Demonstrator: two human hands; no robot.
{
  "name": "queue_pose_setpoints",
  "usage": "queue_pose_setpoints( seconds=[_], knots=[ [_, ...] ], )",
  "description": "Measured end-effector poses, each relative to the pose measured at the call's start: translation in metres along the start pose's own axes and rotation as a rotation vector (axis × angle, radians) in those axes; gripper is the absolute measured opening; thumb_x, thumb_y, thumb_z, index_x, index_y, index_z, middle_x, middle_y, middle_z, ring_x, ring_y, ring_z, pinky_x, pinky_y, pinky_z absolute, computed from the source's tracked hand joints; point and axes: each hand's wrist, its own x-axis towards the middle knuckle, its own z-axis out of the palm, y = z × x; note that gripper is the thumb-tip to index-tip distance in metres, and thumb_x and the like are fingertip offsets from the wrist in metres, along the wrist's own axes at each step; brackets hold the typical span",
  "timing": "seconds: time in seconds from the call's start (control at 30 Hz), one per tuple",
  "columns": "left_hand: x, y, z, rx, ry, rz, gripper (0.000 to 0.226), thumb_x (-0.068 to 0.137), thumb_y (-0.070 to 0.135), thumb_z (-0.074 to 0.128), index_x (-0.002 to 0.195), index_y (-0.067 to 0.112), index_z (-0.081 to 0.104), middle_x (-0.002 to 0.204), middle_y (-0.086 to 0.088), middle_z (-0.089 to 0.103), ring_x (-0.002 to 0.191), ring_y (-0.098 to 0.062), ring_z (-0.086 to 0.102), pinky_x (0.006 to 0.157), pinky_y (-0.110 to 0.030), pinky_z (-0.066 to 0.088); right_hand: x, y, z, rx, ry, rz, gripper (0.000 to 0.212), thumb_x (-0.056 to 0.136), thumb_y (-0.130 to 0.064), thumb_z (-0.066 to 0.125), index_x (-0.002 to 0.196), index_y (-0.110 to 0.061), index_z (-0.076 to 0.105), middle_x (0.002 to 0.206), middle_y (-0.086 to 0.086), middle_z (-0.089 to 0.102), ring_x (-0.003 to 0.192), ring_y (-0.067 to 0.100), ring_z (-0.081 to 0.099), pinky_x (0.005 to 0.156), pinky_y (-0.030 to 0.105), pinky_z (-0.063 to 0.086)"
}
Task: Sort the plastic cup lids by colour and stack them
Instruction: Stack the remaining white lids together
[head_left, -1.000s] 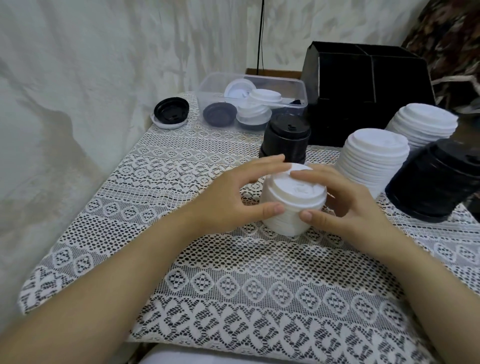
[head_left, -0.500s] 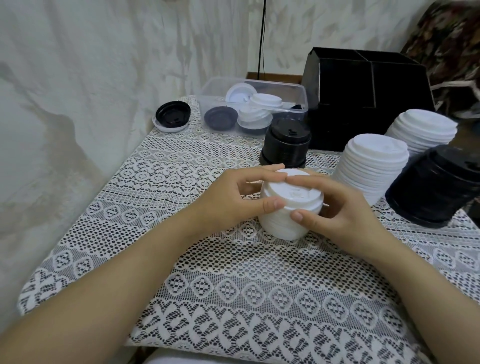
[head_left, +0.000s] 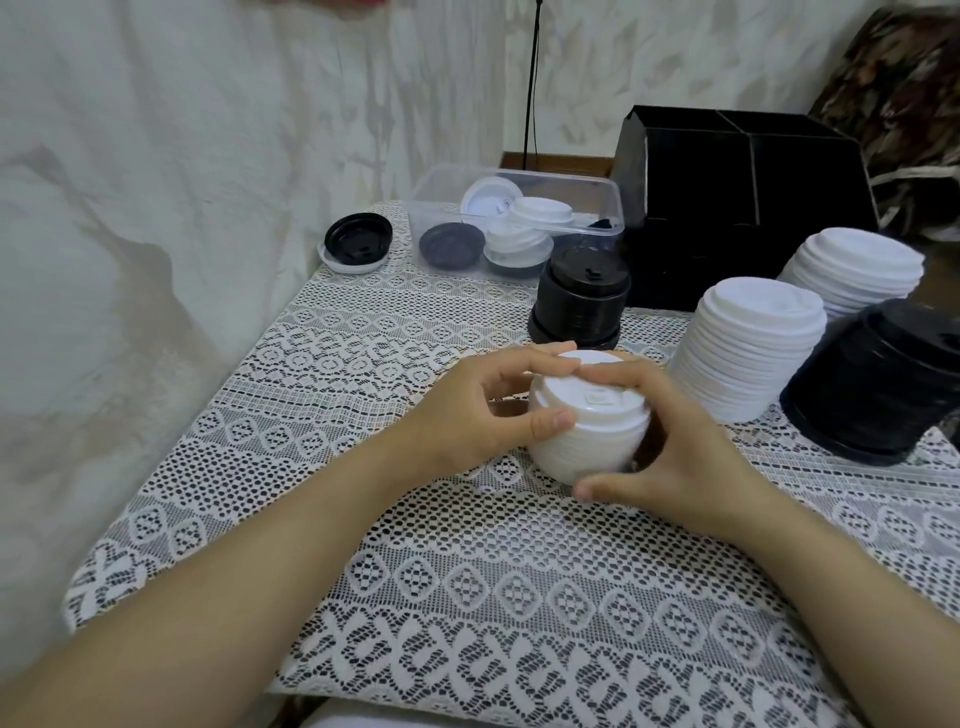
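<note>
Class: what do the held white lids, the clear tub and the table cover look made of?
White lids: matte moulded plastic, probably, ribbed rims. Clear tub: see-through plastic, contents visible. Table cover: white openwork lace, likely fabric.

Entry: one person, seen from the head camera, two limbs in view.

- Left forearm (head_left: 234, 571): bare, uncovered along all its visible length, smooth.
- Right forearm (head_left: 831, 587): bare likewise, uncovered up to the frame edge.
- Left hand (head_left: 467, 410): bare, with slender fingers. Left thumbnail (head_left: 560, 419) is short, rounded and plain.
- Right hand (head_left: 691, 457): bare, with slender fingers. Right thumbnail (head_left: 586, 490) is short and plain.
</note>
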Motion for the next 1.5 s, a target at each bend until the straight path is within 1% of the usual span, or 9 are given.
queue_pose_setpoints(
  seconds=[0.17,0.37,0.57,0.73,0.9,1.0,1.17,1.3,1.5],
  knots=[
    [0.001,-0.003,-0.001,0.04,0.006,-0.036,0.05,0.076,0.034,0.073,0.122,0.041,0.053,0.136,0.015,0.052,0.121,-0.004,0.055,0.094,-0.021,0.048,-0.001,0.0,0.002,-0.109,0.007,0.014,0.084,0.058,-0.023,0.093,0.12,-0.048,0.04,0.13,-0.026,0.04,0.121,-0.008,0.041,0.096,0.005,0.033],
    [0.003,-0.002,0.0,0.104,0.002,-0.067,0.062,0.084,0.04,0.06,0.14,0.039,0.034,0.13,0.031,0.043,0.12,0.01,0.045,0.097,-0.013,0.044,0.009,0.003,-0.003,-0.081,0.127,0.014,0.086,0.06,-0.013,0.091,0.12,-0.046,0.04,0.129,-0.018,0.041,0.119,-0.004,0.044,0.098,0.017,0.04],
    [0.006,-0.009,-0.002,0.306,0.115,-0.066,0.046,0.093,0.016,0.061,0.136,0.028,0.049,0.133,0.01,0.056,0.123,-0.002,0.051,0.104,-0.025,0.044,0.018,0.008,-0.005,-0.113,0.135,0.071,0.082,0.065,-0.011,0.089,0.118,-0.045,0.036,0.127,-0.016,0.039,0.112,-0.018,0.037,0.09,0.0,0.029],
    [0.008,-0.009,-0.005,0.49,0.229,-0.1,0.039,0.094,0.019,0.06,0.132,0.023,0.055,0.131,0.008,0.057,0.119,-0.003,0.051,0.104,-0.025,0.042,0.019,0.012,-0.006,-0.164,0.119,0.11,0.084,0.068,-0.013,0.087,0.122,-0.043,0.031,0.132,-0.007,0.036,0.109,-0.005,0.036,0.086,-0.004,0.028],
    [0.03,-0.015,-0.054,0.786,0.466,-0.225,0.048,0.095,0.024,0.056,0.141,0.021,0.043,0.147,0.002,0.041,0.128,-0.016,0.045,0.105,-0.034,0.035,0.02,0.008,-0.006,-0.151,0.107,0.12,0.084,0.069,-0.016,0.087,0.119,-0.051,0.029,0.131,-0.012,0.034,0.111,-0.002,0.036,0.089,0.011,0.034],
    [0.047,-0.028,-0.089,0.828,0.468,-0.295,0.053,0.093,0.024,0.059,0.142,0.017,0.042,0.15,-0.004,0.036,0.13,-0.023,0.045,0.107,-0.038,0.034,0.022,0.006,-0.004,-0.136,0.102,0.119,0.085,0.069,-0.017,0.087,0.118,-0.055,0.029,0.127,-0.013,0.034,0.111,0.003,0.04,0.093,0.023,0.038],
    [0.076,-0.047,-0.119,1.096,0.454,-0.301,0.061,0.093,0.028,0.056,0.147,0.01,0.035,0.158,-0.015,0.022,0.146,-0.029,0.018,0.117,-0.045,0.018,0.02,0.007,-0.005,-0.116,0.102,0.126,0.085,0.069,-0.018,0.087,0.118,-0.056,0.028,0.128,-0.012,0.035,0.113,0.006,0.042,0.093,0.024,0.039],
    [0.09,-0.053,-0.13,1.22,0.433,-0.46,0.066,0.097,0.042,0.045,0.153,0.019,0.018,0.162,-0.01,0.005,0.149,-0.029,-0.001,0.118,-0.055,0.004,0.019,0.008,-0.005,-0.109,0.098,0.136,0.085,0.07,-0.018,0.086,0.119,-0.056,0.028,0.127,-0.014,0.035,0.111,0.004,0.041,0.09,0.022,0.038],
    [0.094,-0.054,-0.134,1.188,0.395,-0.55,0.054,0.098,0.046,0.035,0.148,0.026,0.032,0.161,-0.013,0.007,0.147,-0.034,0.005,0.114,-0.058,0.009,0.02,0.008,-0.005,-0.112,0.102,0.13,0.085,0.069,-0.019,0.087,0.12,-0.055,0.028,0.123,-0.032,0.03,0.11,0.001,0.04,0.09,0.021,0.039]
  ],
)
